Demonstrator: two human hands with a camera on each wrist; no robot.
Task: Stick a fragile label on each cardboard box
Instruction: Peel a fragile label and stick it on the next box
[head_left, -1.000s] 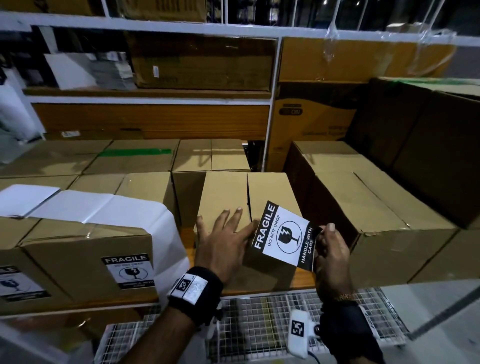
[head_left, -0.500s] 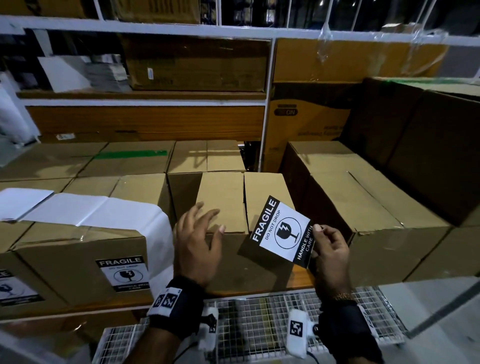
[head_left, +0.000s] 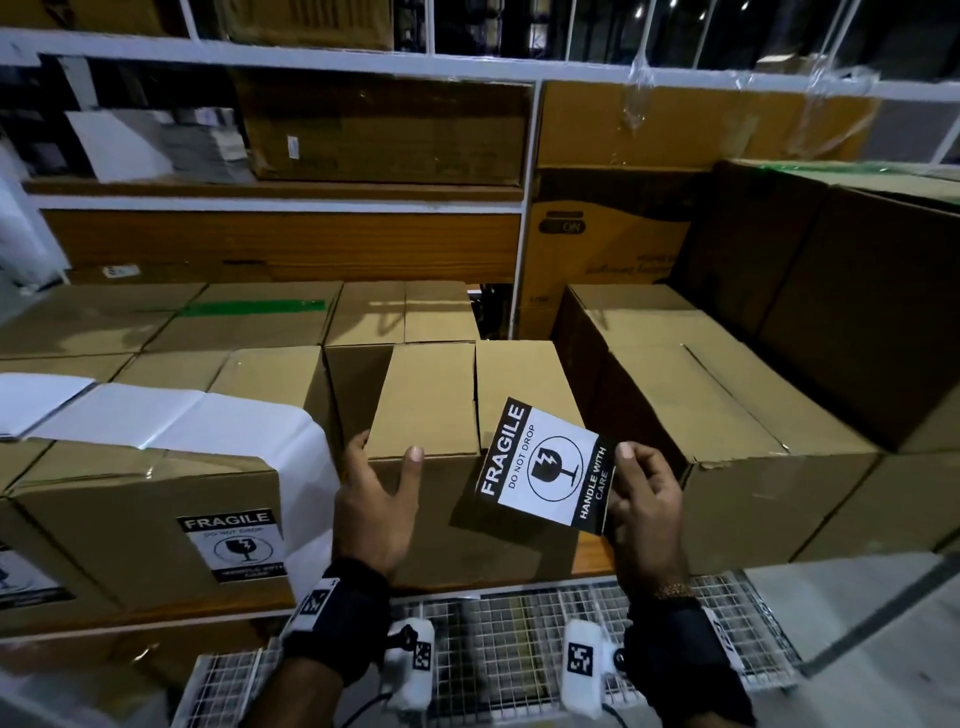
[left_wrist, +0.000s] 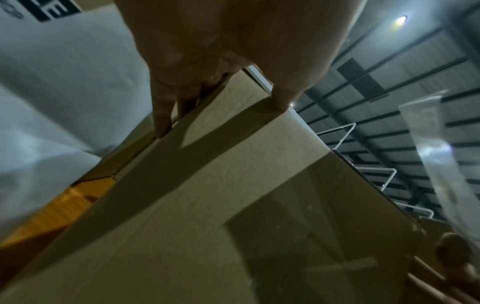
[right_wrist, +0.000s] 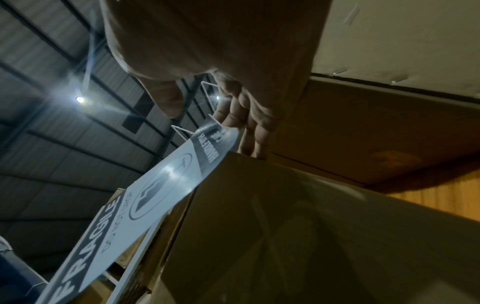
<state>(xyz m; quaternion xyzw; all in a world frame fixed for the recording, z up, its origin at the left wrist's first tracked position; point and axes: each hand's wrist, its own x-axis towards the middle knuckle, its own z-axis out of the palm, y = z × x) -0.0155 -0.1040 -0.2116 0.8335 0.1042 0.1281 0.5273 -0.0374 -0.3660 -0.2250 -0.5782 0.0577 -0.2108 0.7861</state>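
So, sticker's up in the air just in front of the bare box, tilted.

Right hand (head_left: 644, 499) pinches the fragile label (head_left: 545, 467) by its "HANDLE WITH CARE" end, so its long side runs down-left across the middle box (head_left: 431, 395) front; left hand (head_left: 376, 499) curls over that box's top front corner at the shelf's near edge. It reads "FRAGILE / DO NOT DROP". Further left, the neighbouring box (head_left: 130, 499) already wears one.

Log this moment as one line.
left hand grips middle box corner | right hand pinches fragile label | label unstuck
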